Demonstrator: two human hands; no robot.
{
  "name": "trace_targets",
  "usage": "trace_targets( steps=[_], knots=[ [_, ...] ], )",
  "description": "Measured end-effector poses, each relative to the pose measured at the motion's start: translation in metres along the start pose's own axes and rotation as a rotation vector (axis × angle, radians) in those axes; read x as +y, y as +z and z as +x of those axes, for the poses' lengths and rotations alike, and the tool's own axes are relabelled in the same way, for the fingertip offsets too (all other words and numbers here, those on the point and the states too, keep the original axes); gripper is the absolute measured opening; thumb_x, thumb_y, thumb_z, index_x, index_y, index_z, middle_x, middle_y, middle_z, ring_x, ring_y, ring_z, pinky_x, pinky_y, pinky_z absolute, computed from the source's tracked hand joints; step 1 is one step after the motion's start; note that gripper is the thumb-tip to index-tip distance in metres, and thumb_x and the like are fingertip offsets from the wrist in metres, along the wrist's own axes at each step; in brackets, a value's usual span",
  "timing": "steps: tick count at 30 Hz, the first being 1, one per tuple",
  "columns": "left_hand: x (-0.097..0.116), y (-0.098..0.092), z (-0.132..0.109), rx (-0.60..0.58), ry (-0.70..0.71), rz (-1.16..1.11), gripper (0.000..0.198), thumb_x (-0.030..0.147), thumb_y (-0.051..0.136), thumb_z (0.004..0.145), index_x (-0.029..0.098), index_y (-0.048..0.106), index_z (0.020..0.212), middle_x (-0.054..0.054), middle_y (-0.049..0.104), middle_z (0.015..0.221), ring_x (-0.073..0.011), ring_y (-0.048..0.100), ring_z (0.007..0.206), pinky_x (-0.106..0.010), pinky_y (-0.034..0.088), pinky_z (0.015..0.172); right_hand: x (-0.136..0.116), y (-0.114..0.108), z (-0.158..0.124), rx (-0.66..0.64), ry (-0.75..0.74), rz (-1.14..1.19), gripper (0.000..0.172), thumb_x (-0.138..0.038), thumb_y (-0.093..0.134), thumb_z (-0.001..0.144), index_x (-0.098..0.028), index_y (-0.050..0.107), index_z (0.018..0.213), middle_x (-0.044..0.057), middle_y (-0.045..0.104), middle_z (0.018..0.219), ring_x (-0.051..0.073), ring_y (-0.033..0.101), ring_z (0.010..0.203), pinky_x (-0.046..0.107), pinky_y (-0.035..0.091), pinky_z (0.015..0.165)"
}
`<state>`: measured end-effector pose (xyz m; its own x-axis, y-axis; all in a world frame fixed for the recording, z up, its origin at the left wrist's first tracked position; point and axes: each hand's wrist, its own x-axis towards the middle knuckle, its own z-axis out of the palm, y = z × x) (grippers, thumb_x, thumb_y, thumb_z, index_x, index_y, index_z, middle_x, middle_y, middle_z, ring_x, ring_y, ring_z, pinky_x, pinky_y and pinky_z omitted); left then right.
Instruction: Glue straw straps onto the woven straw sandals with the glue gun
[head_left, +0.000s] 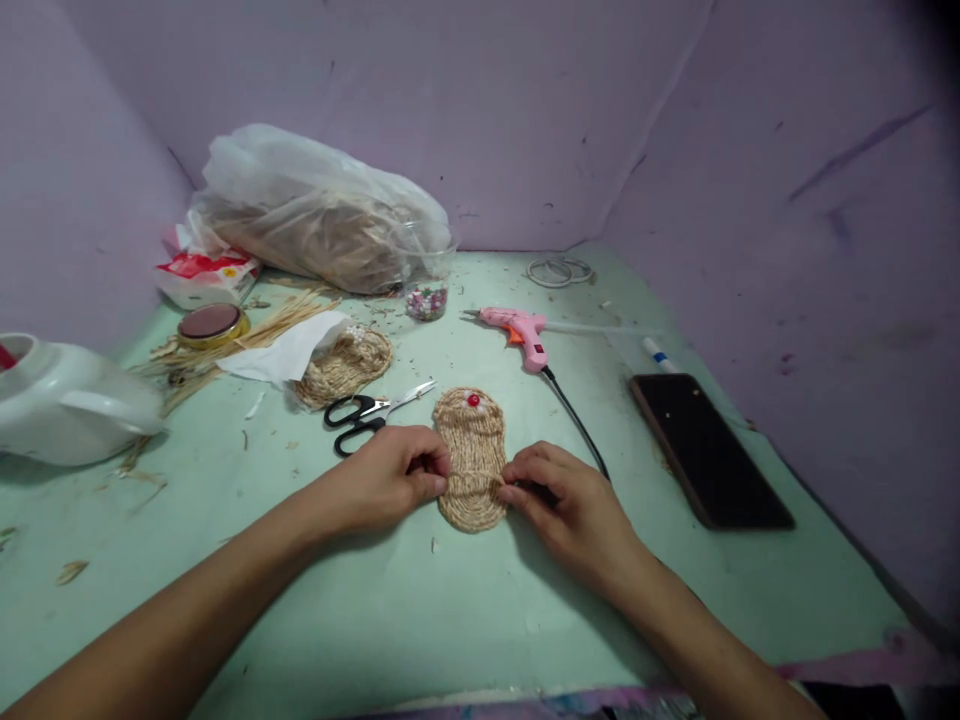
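A small woven straw slipper (471,445) lies flat on the table, its toe end away from me and a red bead (473,400) on its upper band. Across its lower half runs a thin straw cord (476,477). My left hand (401,475) pinches the cord's left end at the slipper's edge. At the opposite edge, thumb and forefinger of my right hand (559,500) are closed on the other end. Black-handled scissors (375,408) rest just beyond my left hand, blades apart. A second woven slipper (349,365) sits farther back, partly under white paper (289,345).
A pink glue gun (517,330) with a black cord lies behind the slipper. Right of it is a phone (709,450). A cup of beads (427,290), a plastic bag (315,220), loose straw (277,325), a round tin (212,322) and a white jug (82,405) stand back and left.
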<state>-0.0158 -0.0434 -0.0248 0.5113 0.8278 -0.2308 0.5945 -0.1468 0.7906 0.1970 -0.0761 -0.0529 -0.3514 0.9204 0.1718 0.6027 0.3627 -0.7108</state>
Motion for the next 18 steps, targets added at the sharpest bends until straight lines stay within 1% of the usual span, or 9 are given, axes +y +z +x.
trace_targets(
  steps=[2, 4, 6, 8, 9, 11, 13, 15, 18],
  knots=[
    [0.000, 0.000, 0.000, 0.016, 0.033, 0.023, 0.006, 0.013, 0.051, 0.069, 0.015, 0.057, 0.067, 0.003, 0.052, 0.065, -0.0090, 0.045, 0.060, -0.020, 0.034, 0.055, 0.000, 0.000, 0.001, -0.006, 0.003, -0.007, 0.008, -0.022, 0.055, 0.080, -0.019, 0.063, 0.079, 0.004, 0.060, 0.079, 0.016, 0.055, 0.075, 0.031, 0.044, 0.067],
    [0.001, 0.000, -0.001, 0.015, -0.004, -0.019, 0.007, 0.013, 0.051, 0.068, 0.015, 0.058, 0.069, 0.002, 0.053, 0.064, -0.0089, 0.046, 0.059, -0.020, 0.036, 0.054, 0.002, -0.002, 0.001, 0.012, 0.032, 0.074, 0.009, -0.023, 0.056, 0.079, -0.019, 0.062, 0.084, 0.004, 0.060, 0.083, 0.017, 0.055, 0.076, 0.032, 0.044, 0.069],
    [0.003, 0.003, -0.003, 0.074, -0.167, -0.138, 0.009, 0.016, 0.049, 0.070, 0.015, 0.057, 0.074, 0.003, 0.050, 0.057, -0.0087, 0.045, 0.050, -0.020, 0.036, 0.046, 0.003, -0.004, 0.001, 0.085, 0.153, 0.231, 0.017, -0.026, 0.056, 0.078, -0.019, 0.059, 0.093, 0.006, 0.062, 0.089, 0.017, 0.056, 0.079, 0.032, 0.045, 0.070],
    [0.007, 0.008, -0.004, 0.202, -0.346, -0.288, 0.013, 0.020, 0.049, 0.071, 0.015, 0.055, 0.082, 0.005, 0.047, 0.052, -0.0097, 0.045, 0.042, -0.020, 0.036, 0.036, 0.003, -0.005, 0.003, 0.138, 0.350, 0.416, 0.024, -0.027, 0.056, 0.076, -0.018, 0.056, 0.099, 0.008, 0.063, 0.093, 0.017, 0.059, 0.078, 0.031, 0.046, 0.066],
    [0.009, 0.011, -0.005, 0.265, -0.398, -0.356, 0.016, 0.021, 0.050, 0.071, 0.015, 0.054, 0.085, 0.005, 0.046, 0.052, -0.0105, 0.046, 0.041, -0.020, 0.037, 0.034, 0.001, -0.006, 0.006, 0.132, 0.452, 0.503, 0.027, -0.027, 0.057, 0.075, -0.017, 0.055, 0.100, 0.008, 0.064, 0.091, 0.017, 0.060, 0.076, 0.029, 0.045, 0.060],
    [0.013, 0.017, -0.006, 0.334, -0.406, -0.458, 0.024, 0.022, 0.055, 0.068, 0.015, 0.053, 0.091, 0.004, 0.049, 0.058, -0.0115, 0.049, 0.045, -0.021, 0.039, 0.032, -0.004, -0.006, 0.013, 0.070, 0.614, 0.656, 0.032, -0.024, 0.061, 0.071, -0.016, 0.053, 0.101, 0.007, 0.064, 0.084, 0.017, 0.061, 0.071, 0.025, 0.042, 0.050],
    [0.015, 0.021, -0.007, 0.361, -0.378, -0.534, 0.031, 0.021, 0.058, 0.064, 0.015, 0.052, 0.094, 0.003, 0.051, 0.062, -0.0106, 0.049, 0.045, -0.020, 0.039, 0.031, -0.011, -0.006, 0.022, 0.016, 0.695, 0.774, 0.032, -0.020, 0.064, 0.068, -0.015, 0.056, 0.098, 0.003, 0.062, 0.074, 0.014, 0.059, 0.064, 0.021, 0.037, 0.044],
    [0.014, 0.022, -0.006, 0.393, -0.361, -0.618, 0.035, 0.020, 0.061, 0.061, 0.015, 0.050, 0.094, 0.004, 0.051, 0.060, -0.0093, 0.046, 0.043, -0.018, 0.037, 0.029, -0.016, -0.008, 0.031, -0.041, 0.713, 0.898, 0.024, -0.021, 0.066, 0.067, -0.014, 0.061, 0.090, 0.001, 0.062, 0.068, 0.012, 0.058, 0.060, 0.021, 0.039, 0.046],
    [0.011, 0.020, -0.004, 0.442, -0.357, -0.815, 0.034, 0.021, 0.064, 0.060, 0.015, 0.048, 0.090, 0.006, 0.052, 0.053, -0.0077, 0.043, 0.039, -0.016, 0.033, 0.028, -0.018, -0.010, 0.043, -0.106, 0.686, 1.082, 0.016, -0.027, 0.067, 0.068, -0.013, 0.064, 0.076, 0.003, 0.064, 0.065, 0.012, 0.058, 0.059, 0.025, 0.045, 0.057]
  ],
)
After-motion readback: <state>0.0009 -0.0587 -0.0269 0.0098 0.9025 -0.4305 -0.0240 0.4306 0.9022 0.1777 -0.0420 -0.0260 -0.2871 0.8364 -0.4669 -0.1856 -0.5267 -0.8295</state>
